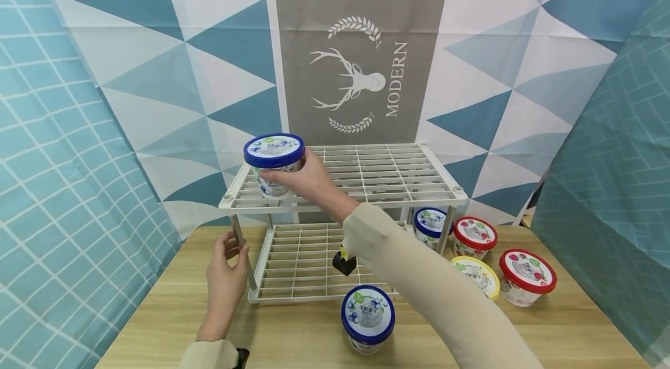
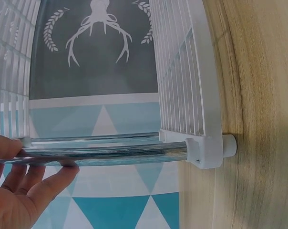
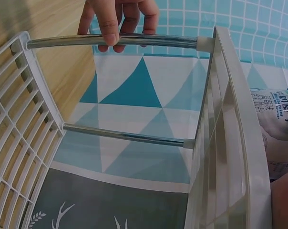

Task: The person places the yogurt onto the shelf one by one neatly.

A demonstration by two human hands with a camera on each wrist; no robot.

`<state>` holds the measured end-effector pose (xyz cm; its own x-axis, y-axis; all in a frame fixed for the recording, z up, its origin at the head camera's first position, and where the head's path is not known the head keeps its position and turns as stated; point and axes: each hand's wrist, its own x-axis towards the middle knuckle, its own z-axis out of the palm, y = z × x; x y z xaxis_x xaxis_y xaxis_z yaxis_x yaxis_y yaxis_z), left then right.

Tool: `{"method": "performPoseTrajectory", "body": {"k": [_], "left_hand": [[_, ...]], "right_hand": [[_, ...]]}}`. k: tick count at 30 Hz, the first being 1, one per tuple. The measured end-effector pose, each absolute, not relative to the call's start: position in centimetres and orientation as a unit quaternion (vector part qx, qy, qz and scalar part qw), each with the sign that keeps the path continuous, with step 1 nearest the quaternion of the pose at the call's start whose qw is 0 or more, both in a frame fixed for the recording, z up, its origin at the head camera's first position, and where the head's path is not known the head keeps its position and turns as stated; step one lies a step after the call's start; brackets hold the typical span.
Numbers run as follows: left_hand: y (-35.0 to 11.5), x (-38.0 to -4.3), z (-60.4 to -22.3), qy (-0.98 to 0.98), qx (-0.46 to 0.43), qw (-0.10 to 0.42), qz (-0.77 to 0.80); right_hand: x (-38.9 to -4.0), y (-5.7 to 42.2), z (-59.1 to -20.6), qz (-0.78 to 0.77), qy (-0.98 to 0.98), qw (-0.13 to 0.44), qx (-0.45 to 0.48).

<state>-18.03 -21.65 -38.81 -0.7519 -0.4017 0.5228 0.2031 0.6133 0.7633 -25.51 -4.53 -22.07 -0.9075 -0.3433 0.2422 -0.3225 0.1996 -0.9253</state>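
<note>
My right hand [image 1: 316, 180] grips a tub with a blue lid [image 1: 274, 151], apparently a milk pudding tub with blueberry pictures, at the left end of the rack's top shelf [image 1: 382, 177]. The tub stands upright; whether its base bears on the slats I cannot tell. Part of its printed side [image 3: 276, 119] shows at the right edge of the right wrist view. Lower down, my left hand [image 1: 227, 276] holds the front left metal post [image 2: 125, 153] of the white rack, its thumb and fingers [image 2: 53, 183] on either side of the post.
Another blue-lidded tub [image 1: 368, 315] stands on the wooden table in front of the rack. To the right are a blue-lidded tub [image 1: 432, 222], two red-lidded tubs [image 1: 475, 233] and a yellow-lidded tub [image 1: 477, 276]. The lower shelf [image 1: 303, 258] lies beneath. Patterned cloth [image 1: 225, 66] hangs behind.
</note>
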Motion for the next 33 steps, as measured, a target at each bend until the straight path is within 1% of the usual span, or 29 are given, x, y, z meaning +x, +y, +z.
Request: {"method": "performPoseTrajectory", "body": {"k": [9, 17, 23, 33], "left_hand": [[-21.6, -18.0, -38.8, -0.828, 0.057, 0.349, -0.436], [-21.5, -18.0, -38.6, -0.821, 0.053, 0.367, -0.433], [-21.6, -18.0, -38.8, -0.825, 0.046, 0.358, -0.436], [-21.6, -18.0, -38.7, -0.826, 0.052, 0.359, -0.432]], "right_hand": [[-25.5, -4.0, -21.8, -0.586, 0.782, 0.045, -0.208], [-25.5, -3.5, -21.7, -0.579, 0.778, 0.060, -0.235], [-25.3, -2.9, -21.6, -0.583, 0.775, 0.058, -0.236], [-25.1, -1.2, -20.9, -0.562, 0.802, 0.050, -0.197]]}}
